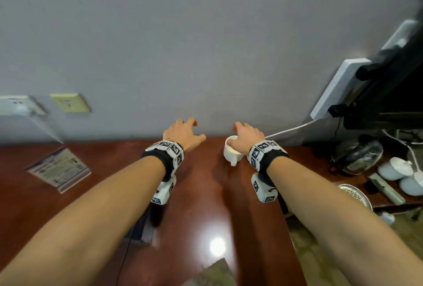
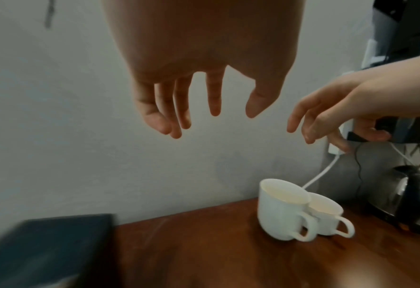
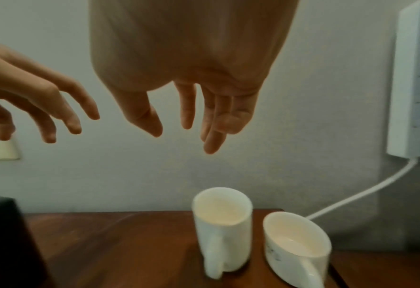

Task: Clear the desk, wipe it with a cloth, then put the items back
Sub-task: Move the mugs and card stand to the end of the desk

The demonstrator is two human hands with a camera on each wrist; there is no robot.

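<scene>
Two white handled cups stand side by side at the back of the red-brown desk (image 1: 206, 194), near the wall. In the right wrist view the left cup (image 3: 221, 224) and the right cup (image 3: 295, 247) are both upright and empty. My right hand (image 1: 237, 134) hovers just above them with fingers spread downward and holds nothing. In the head view it hides most of the cups, leaving one cup (image 1: 231, 152) showing. My left hand (image 1: 194, 129) floats beside it to the left, fingers loosely spread, also empty. A dark box (image 2: 44, 249) sits on the desk lower left in the left wrist view.
An acrylic card stand (image 1: 59, 169) stands on the desk's left. Right of the desk are a steel kettle (image 1: 359, 155), white lidded bowls (image 1: 396, 169) and a metal tray (image 1: 354, 194). A white power strip (image 1: 338, 89) with its cord hangs on the wall beside a black screen (image 1: 400, 79).
</scene>
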